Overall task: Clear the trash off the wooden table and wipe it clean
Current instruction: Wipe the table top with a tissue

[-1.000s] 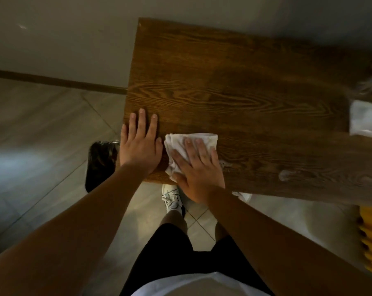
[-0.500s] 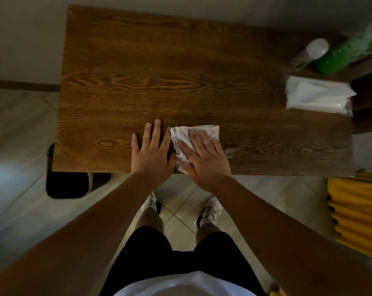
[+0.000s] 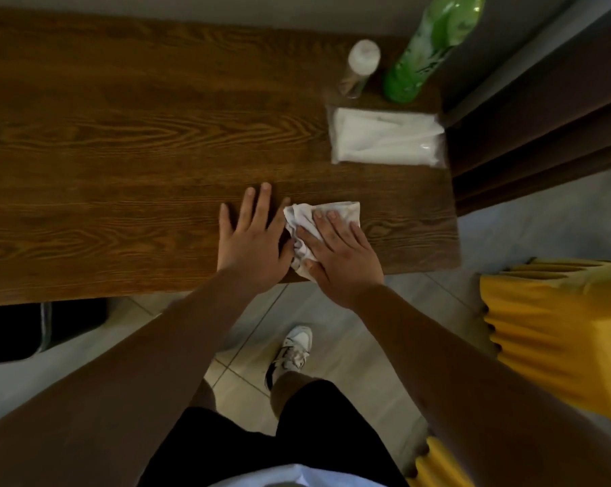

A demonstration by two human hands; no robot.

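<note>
Right hand is pressing the crumpled tissue flat, palm open; left hand is bracing, empty, on the bench. Wipe w/ even pressure toward the edge.

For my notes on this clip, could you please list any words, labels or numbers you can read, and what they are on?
None can be read.
Green bottle: pale label markings, too blurred.
Small clear bottle: no legible text.
Tissue pack: no print visible.
Shoe: dark markings, no letters.

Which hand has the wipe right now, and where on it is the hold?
The right hand presses the white cloth flat on the wooden table, fingers spread over its middle, not pinching it. The left hand holds nothing.
</note>
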